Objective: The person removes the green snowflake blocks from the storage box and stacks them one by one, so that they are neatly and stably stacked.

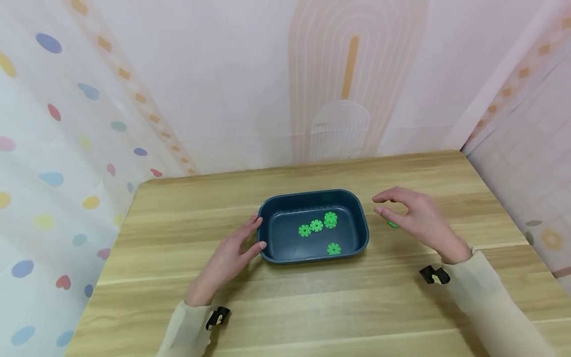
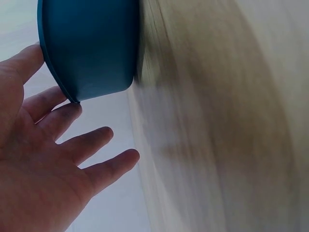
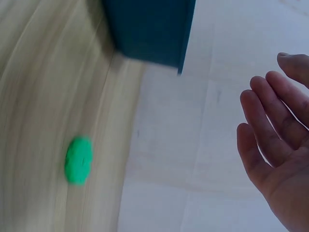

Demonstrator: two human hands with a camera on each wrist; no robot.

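A dark blue rectangular tray [image 1: 285,246] stands on the wooden table. On its floor lie several green notched plastic discs [image 1: 316,225], mostly grouped toward the middle, with one [image 1: 333,249] near the front wall. My left hand [image 1: 225,260] touches the tray's left end, its thumb and some fingertips at the rim and the other fingers spread. To the right of the tray my right hand [image 1: 419,218] hovers, fingers loosely bent and nothing between them. Partly hidden beneath it in the head view, another green disc [image 3: 78,160] lies on the tabletop.
The wooden table [image 1: 178,258] meets a patterned cloth backdrop [image 1: 241,99] at its far edge. A dotted cloth [image 1: 53,223] hangs along the left side. Each sleeve cuff has a small black strap [image 1: 434,275] beside it.
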